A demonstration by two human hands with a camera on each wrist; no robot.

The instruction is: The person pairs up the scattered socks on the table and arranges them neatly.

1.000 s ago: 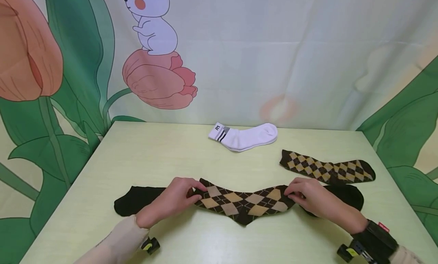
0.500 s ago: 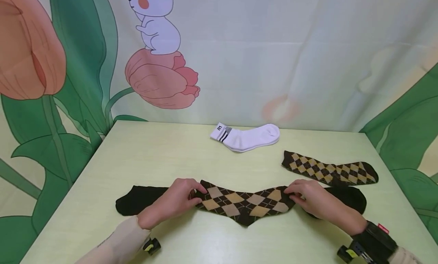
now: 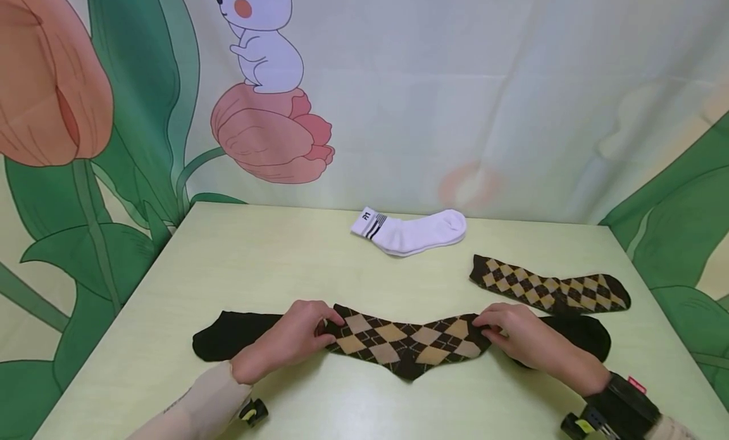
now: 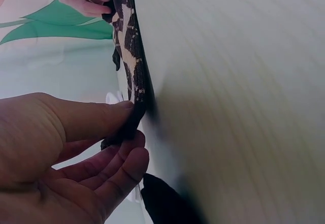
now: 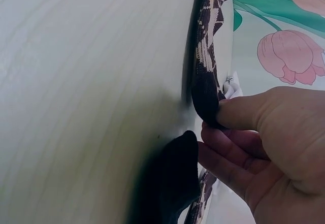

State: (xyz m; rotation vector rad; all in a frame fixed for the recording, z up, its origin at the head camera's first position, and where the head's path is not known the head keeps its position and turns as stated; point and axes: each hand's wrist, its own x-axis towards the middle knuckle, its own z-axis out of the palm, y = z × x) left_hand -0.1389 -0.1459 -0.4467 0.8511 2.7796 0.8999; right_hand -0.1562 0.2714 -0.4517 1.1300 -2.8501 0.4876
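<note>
An argyle sock (image 3: pixel 410 345) in dark brown, tan and beige stretches between my hands near the front of the table. My left hand (image 3: pixel 296 332) pinches its cuff end between thumb and fingers, as the left wrist view also shows. At the other end my right hand (image 3: pixel 524 332) pinches the dark toe; in the right wrist view thumb and fingertips meet on it. The heel points toward me. A black sock (image 3: pixel 233 334) lies beyond my left hand, partly covered by it. Another black sock (image 3: pixel 583 335) lies partly behind my right hand and wrist.
At the back of the pale table (image 3: pixel 256 250) lies a pair of white socks (image 3: pixel 418 233) with black stripes. A second argyle sock (image 3: pixel 549 285) with yellow diamonds lies at the right, its lower edge against the black sock. A printed curtain (image 3: pixel 387 98) hangs behind.
Both hands keep their pinch on the argyle sock, which stays in place. Only the head view has shifted slightly.
</note>
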